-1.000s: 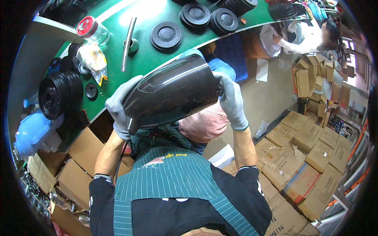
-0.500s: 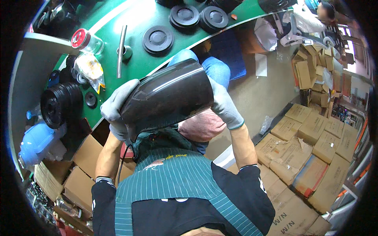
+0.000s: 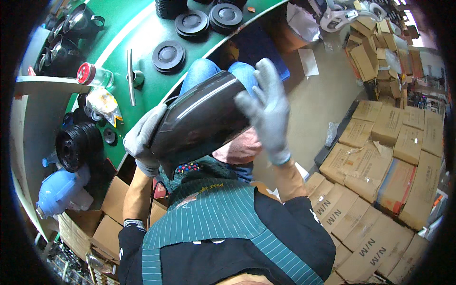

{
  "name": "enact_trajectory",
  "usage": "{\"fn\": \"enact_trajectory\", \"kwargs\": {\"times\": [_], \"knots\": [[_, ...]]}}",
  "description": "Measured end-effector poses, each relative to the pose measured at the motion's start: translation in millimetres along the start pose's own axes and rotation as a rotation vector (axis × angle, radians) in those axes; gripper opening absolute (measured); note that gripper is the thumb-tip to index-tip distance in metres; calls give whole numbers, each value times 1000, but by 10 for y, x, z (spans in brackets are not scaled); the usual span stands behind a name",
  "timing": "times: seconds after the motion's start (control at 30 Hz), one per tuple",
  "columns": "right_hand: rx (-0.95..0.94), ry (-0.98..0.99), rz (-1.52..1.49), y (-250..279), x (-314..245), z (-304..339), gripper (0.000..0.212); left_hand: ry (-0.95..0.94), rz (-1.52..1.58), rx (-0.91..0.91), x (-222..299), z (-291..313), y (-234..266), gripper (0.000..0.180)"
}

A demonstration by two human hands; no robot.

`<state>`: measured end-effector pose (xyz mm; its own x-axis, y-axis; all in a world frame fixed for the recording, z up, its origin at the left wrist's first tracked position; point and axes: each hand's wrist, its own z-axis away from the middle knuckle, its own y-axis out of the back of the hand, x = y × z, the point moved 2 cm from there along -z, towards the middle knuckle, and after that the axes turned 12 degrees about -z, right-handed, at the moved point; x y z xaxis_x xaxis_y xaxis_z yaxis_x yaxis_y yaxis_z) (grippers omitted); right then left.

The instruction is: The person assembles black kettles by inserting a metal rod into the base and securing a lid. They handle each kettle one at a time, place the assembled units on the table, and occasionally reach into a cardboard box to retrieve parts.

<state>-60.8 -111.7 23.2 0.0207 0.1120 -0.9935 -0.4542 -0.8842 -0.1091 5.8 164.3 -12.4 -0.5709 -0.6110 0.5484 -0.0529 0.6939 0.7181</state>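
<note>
A glossy black pitcher-like body, tapered, with a pointed lip at its lower left, lies tilted over my lap. My left hand is closed around its left end, the fingertips partly hidden behind it. Beside its right end, my right hand is raised with the fingers spread and holds nothing. Both hands wear grey knit gloves. On the green table ahead, a round black disc-like lid lies nearest to the body, with two stacks of similar lids farther back.
A metal rod and a red-lidded clear jar are on the table's left. Black jugs stand far left, above stacked black discs and a blue bottle-like object. Cardboard boxes cover the floor at right.
My right hand has come off the right end of the black body and opened its fingers. My left hand keeps its hold. The whole view has shifted slightly.
</note>
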Motion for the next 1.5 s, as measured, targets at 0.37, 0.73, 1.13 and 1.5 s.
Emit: {"fn": "enact_trajectory", "kwargs": {"times": [0.37, 0.73, 1.13, 1.5], "knots": [[78, -33, 10, 638, 77, 192, 47, 166, 187, -52, -74, 153, -118, 39], [-192, -12, 426, 36, -233, 353, 96, 18, 118, -33, 40, 108, -78, 39], [154, -265, 22, 849, 250, 91, 47, 161, 251, -95, -85, 175, -126, 44], [-179, -404, -7, 453, 106, 320, 41, 231, 286, -149, -150, 269, -164, 47]]}}
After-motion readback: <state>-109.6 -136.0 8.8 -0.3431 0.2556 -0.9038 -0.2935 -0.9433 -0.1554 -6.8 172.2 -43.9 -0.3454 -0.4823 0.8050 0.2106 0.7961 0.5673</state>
